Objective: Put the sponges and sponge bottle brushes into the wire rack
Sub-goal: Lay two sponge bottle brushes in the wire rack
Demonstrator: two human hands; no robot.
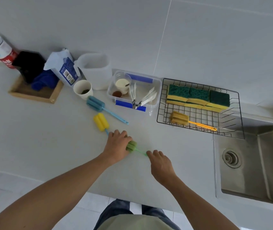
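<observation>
with the left hand (117,145) curled over the green brush (132,146) head on the near counter and the right hand (159,161) pinching its handle, lift it level toward the wire rack (238,113) at far right.

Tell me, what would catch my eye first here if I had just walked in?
Probably the two bare hands at the middle of the white counter: the left hand grips the head of a green sponge brush while the right hand touches its handle. Next, the wire rack beside the steel sink, holding yellow-and-green sponges and an orange brush. A yellow brush and a blue brush lie on the counter.
</observation>
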